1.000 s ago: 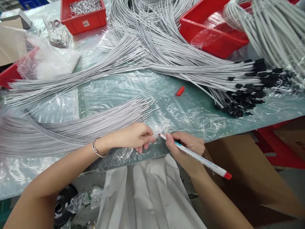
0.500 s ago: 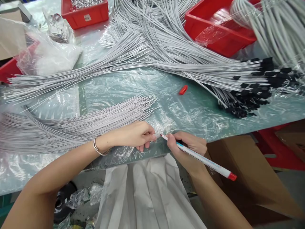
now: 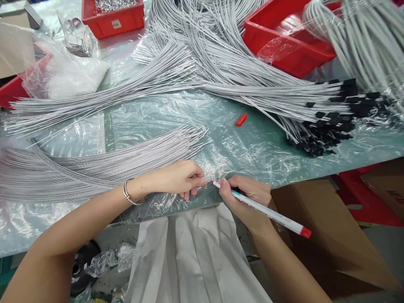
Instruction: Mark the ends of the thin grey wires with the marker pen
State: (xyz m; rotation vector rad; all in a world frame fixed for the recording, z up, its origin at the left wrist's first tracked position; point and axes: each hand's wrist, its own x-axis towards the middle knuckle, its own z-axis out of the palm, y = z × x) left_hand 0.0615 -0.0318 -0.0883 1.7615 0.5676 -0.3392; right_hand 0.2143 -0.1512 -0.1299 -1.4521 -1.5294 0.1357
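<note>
The pen (image 3: 268,211) is gripped by the closed fingers of the right hand (image 3: 248,191), its long axis slanting from a tip up at the left to a red end down at the right. The tip points at the left hand (image 3: 179,176), pinched on what looks to be a small pale piece (image 3: 209,179), too tiny to make out well. Both hands are near the front edge of the tabletop (image 3: 268,151); beyond them is open room around a red cap (image 3: 241,119). The left forearm partly hides the nearer wire bundle (image 3: 132,164), cut off at left.
</note>
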